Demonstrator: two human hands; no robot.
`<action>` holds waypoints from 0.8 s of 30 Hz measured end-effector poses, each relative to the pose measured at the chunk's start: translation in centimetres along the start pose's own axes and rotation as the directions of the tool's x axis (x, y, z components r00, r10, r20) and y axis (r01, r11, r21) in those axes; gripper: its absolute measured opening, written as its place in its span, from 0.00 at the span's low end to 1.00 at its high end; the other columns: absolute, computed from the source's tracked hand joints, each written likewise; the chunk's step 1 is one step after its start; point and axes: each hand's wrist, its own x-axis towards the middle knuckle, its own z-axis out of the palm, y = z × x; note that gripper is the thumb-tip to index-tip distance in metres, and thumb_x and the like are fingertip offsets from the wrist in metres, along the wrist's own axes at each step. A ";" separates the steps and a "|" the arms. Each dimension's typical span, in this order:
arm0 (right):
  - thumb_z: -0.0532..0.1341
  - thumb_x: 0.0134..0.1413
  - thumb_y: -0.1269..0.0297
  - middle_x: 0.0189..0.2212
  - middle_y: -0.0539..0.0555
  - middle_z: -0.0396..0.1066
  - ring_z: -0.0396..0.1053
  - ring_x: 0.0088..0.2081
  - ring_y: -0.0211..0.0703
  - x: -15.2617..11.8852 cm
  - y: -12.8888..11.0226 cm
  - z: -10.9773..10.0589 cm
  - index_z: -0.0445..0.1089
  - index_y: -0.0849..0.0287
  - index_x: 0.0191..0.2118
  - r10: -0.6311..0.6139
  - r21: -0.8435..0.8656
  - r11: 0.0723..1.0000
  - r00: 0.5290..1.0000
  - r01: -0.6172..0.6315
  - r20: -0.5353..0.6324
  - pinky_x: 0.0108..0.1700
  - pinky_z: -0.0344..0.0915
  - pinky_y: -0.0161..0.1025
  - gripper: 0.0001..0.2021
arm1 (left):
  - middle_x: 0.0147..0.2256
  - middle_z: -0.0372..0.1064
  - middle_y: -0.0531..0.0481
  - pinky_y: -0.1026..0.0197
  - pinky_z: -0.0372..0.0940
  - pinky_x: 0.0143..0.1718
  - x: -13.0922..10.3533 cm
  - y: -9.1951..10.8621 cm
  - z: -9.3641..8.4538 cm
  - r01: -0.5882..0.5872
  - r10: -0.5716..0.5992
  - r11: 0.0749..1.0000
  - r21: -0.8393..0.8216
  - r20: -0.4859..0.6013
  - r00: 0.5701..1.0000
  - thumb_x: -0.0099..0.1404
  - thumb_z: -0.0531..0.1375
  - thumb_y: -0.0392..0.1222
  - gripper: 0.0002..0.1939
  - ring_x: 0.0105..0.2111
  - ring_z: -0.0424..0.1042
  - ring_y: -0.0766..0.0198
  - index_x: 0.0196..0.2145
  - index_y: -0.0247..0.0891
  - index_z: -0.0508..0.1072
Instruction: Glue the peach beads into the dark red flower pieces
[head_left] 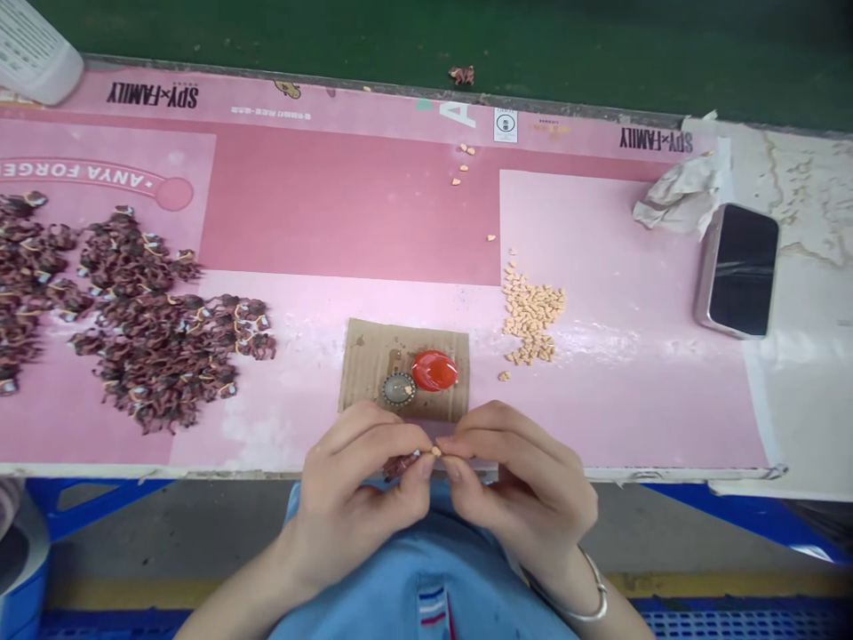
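Close to the table's front edge, my left hand [373, 471] pinches a small dark reddish-brown piece [398, 466]. My right hand [516, 471] meets it, its thumb and forefinger closed on a tiny beige piece [435, 451] that touches the brown piece's pale end. Just beyond my fingers lies a cardboard square [363, 356] bearing a red oval object [435, 371] and a bottle cap [398, 388] with a beige bit in it. A pile of beige pieces [533, 316] is to the right. Many brown pieces [166, 356] lie heaped at the left.
A phone [741, 271] and crumpled paper [680, 196] lie at the right. A white bottle [36, 53] is at the top left. One brown piece [462, 76] rests on the green surface [333, 40] beyond the pink sheet [346, 204].
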 end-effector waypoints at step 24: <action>0.66 0.61 0.77 0.30 0.48 0.80 0.78 0.29 0.40 1.5 3.3 -1.1 0.72 0.51 0.39 -0.159 -0.499 0.857 0.987 0.126 -0.023 0.31 0.76 0.38 0.11 | 0.40 0.78 0.52 0.71 0.73 0.43 -1.2 -1.3 -1.7 0.187 -0.189 0.977 -0.102 -0.010 0.982 0.74 0.62 0.33 0.11 0.39 0.77 0.68 0.50 0.45 0.78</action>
